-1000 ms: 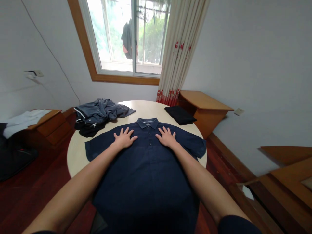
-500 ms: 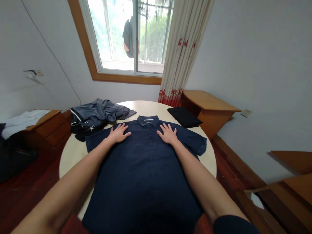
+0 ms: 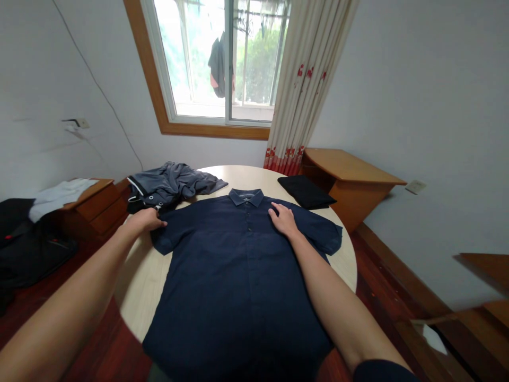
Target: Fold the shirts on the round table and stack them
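Observation:
A navy short-sleeved polo shirt lies face up on a round pale table, collar toward the window. My left hand is at the tip of the shirt's left sleeve, fingers curled and pinched on the sleeve's edge. My right hand lies flat on the shirt's right shoulder, just beside the collar, with its fingers stretched out.
A crumpled grey garment lies at the table's far left, a folded black cloth at the far right. A wooden side table stands at the right, a low cabinet with white cloth at the left.
My left hand slid from the shirt's chest out to the left sleeve and closed on its edge. My right hand stayed flat near the collar. The camera shifted slightly.

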Action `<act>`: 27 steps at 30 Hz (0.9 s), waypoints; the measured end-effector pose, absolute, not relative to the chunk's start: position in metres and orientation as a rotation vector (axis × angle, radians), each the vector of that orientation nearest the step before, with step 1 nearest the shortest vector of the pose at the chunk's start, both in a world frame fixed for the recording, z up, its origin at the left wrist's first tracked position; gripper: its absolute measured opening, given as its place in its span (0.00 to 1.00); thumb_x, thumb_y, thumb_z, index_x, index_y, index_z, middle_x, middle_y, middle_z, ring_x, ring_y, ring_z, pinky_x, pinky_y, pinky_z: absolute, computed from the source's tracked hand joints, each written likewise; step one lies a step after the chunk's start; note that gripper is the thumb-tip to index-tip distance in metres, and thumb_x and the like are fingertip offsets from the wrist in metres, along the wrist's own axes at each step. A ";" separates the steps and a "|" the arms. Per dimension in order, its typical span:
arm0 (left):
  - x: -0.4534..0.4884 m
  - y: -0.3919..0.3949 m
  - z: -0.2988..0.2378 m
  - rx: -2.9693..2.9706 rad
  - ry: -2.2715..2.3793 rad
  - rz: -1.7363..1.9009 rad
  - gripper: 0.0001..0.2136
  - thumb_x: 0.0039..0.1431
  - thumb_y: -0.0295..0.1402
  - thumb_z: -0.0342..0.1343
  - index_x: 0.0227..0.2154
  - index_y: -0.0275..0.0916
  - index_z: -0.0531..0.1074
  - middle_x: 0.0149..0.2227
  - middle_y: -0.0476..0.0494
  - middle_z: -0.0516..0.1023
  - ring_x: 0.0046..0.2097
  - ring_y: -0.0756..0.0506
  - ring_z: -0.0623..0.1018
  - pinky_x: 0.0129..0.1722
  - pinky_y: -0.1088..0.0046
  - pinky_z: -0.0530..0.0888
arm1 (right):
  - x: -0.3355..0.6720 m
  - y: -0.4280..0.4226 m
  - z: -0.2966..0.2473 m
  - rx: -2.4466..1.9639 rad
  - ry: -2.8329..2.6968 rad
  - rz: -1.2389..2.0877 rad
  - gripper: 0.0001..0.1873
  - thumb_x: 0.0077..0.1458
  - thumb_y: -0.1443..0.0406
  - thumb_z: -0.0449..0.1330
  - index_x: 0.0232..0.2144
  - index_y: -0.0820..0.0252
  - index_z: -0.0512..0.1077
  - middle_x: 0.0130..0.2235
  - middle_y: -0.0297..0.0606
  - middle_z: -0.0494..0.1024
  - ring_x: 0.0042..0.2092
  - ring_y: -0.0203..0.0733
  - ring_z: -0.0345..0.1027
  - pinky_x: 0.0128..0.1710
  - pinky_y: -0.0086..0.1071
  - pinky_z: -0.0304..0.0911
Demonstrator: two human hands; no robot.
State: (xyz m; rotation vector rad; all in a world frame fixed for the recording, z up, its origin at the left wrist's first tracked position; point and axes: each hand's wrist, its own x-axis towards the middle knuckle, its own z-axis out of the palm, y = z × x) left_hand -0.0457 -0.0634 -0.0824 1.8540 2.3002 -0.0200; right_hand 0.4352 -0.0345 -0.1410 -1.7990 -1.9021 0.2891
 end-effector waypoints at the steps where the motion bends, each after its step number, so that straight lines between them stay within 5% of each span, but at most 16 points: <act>1: -0.046 -0.065 -0.079 1.869 2.299 0.042 0.18 0.51 0.49 0.61 0.30 0.37 0.77 0.34 0.35 0.81 0.37 0.37 0.81 0.36 0.67 0.76 | 0.435 -0.035 -0.141 -1.801 -1.906 0.287 0.27 0.68 0.56 0.49 0.64 0.58 0.64 0.66 0.47 0.65 0.69 0.48 0.53 0.69 0.52 0.42; 6: -0.012 -0.074 -0.039 1.767 2.186 0.294 0.19 0.56 0.49 0.58 0.35 0.35 0.73 0.26 0.46 0.76 0.31 0.44 0.77 0.30 0.72 0.75 | 0.436 -0.035 -0.143 -1.779 -1.931 0.266 0.27 0.67 0.57 0.51 0.64 0.59 0.65 0.66 0.47 0.66 0.68 0.48 0.54 0.69 0.49 0.44; 11: 0.052 -0.077 -0.013 1.689 1.775 0.520 0.27 0.59 0.57 0.52 0.41 0.35 0.75 0.34 0.41 0.81 0.30 0.45 0.79 0.33 0.68 0.77 | 0.437 -0.035 -0.144 -1.784 -1.940 0.256 0.27 0.67 0.57 0.52 0.64 0.60 0.65 0.65 0.48 0.67 0.68 0.48 0.55 0.68 0.48 0.45; 16: 0.087 -0.073 -0.054 2.098 1.972 0.335 0.23 0.64 0.48 0.45 0.44 0.37 0.79 0.47 0.36 0.82 0.48 0.38 0.80 0.50 0.64 0.75 | 0.437 -0.036 -0.143 -1.782 -1.951 0.251 0.27 0.66 0.57 0.52 0.63 0.61 0.65 0.65 0.48 0.67 0.68 0.48 0.56 0.68 0.46 0.46; 20: 0.098 -0.068 -0.101 2.235 2.117 0.162 0.29 0.67 0.45 0.40 0.64 0.33 0.66 0.69 0.33 0.60 0.68 0.36 0.62 0.65 0.56 0.62 | 0.437 -0.036 -0.143 -1.780 -1.964 0.257 0.27 0.66 0.57 0.53 0.63 0.61 0.66 0.65 0.47 0.67 0.68 0.49 0.56 0.69 0.50 0.44; 23: 0.100 -0.065 -0.123 2.205 2.187 0.083 0.32 0.69 0.47 0.35 0.69 0.33 0.55 0.73 0.34 0.47 0.73 0.36 0.50 0.68 0.49 0.54 | 0.437 -0.036 -0.144 -1.783 -1.972 0.260 0.26 0.66 0.57 0.53 0.63 0.60 0.66 0.65 0.47 0.67 0.68 0.49 0.55 0.69 0.51 0.44; 27: 0.097 -0.061 -0.130 2.219 2.170 0.060 0.33 0.70 0.49 0.32 0.71 0.35 0.51 0.73 0.35 0.44 0.73 0.37 0.47 0.68 0.47 0.53 | 0.437 -0.036 -0.144 -1.772 -1.992 0.261 0.25 0.66 0.57 0.54 0.62 0.58 0.67 0.65 0.45 0.67 0.68 0.49 0.55 0.69 0.52 0.42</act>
